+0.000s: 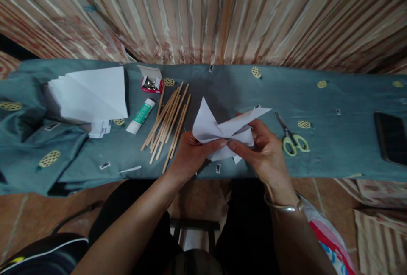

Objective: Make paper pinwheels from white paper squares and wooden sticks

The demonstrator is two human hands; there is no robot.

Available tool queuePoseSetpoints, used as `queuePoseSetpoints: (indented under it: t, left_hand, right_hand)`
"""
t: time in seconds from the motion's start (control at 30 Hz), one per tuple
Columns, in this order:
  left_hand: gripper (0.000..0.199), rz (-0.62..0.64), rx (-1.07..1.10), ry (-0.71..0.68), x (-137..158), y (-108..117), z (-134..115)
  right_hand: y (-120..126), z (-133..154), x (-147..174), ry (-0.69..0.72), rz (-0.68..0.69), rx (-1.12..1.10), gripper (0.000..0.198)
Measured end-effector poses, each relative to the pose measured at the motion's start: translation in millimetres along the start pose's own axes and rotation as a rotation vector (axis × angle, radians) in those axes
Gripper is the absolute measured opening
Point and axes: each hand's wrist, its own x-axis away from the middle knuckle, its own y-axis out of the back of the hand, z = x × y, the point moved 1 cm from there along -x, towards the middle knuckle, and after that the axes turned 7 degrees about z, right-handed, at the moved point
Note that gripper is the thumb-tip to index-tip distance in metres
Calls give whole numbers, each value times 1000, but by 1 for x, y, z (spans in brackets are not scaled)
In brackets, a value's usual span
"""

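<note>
The teal cloth [280,90] carries paper [95,92], 1 box [155,89], 1 tube [140,116], wooden sticks [177,113], scissors [290,134] and 1 phone [391,137].

hands [190,155]: bare | forearms [138,224]: uncovered | right wrist [280,183]: shiny silver bangle [286,209] | trousers [251,224]: black

I see one head-worn camera at six o'clock, facing twelve: it looks down from close above the left hand [190,152] and right hand [266,151], over the tablecloth [292,94] to the pleated curtain [203,16].
</note>
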Motion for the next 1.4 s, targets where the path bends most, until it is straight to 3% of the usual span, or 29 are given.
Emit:
queuePoseSetpoints:
  t: [0.13, 0.37, 1.0, 1.4]
  left_hand:
    - [22, -9, 24, -1, 0, 1, 0]
    - [23, -18, -8, -15, 0, 4, 1]
    - [18, 10, -30, -64, -1, 5, 2]
    - [20, 30, -82, -38, -4, 9, -1]
  right_hand:
    - [-3, 0, 1, 7, -22, -4, 37]
    - [-6, -3, 3, -8, -120, 5, 52]
    - [-8, -2, 5, -19, -180, 27, 50]
    - [-7, 3, 7, -55, -147, 101, 14]
